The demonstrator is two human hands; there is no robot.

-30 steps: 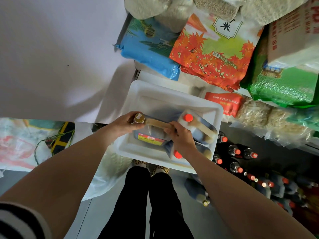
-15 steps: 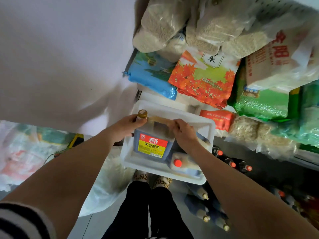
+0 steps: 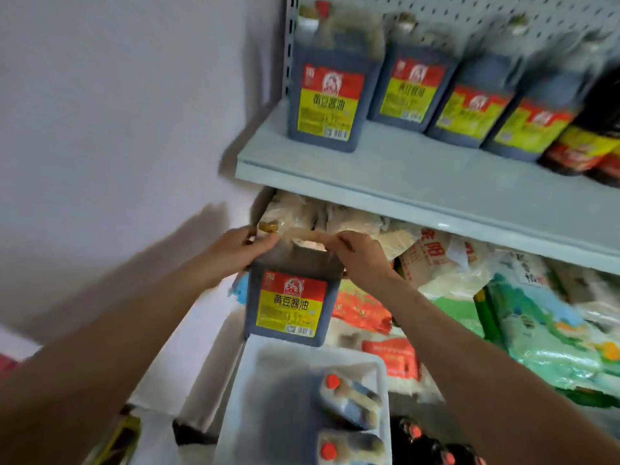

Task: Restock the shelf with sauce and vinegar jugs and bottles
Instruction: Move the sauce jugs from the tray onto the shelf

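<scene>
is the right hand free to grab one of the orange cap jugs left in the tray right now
Probably not yet. The right hand grips the soy sauce jug by its handle, together with the left hand. The orange-capped jugs lie uncovered in the tray below.

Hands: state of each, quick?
Left hand: gripping the soy sauce jug near its cap.
Right hand: gripping the jug's handle.

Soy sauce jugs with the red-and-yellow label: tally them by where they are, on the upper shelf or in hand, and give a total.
On the upper shelf: 4 jugs
Held by the left hand and right hand: 1 jug
Total: 5
</scene>
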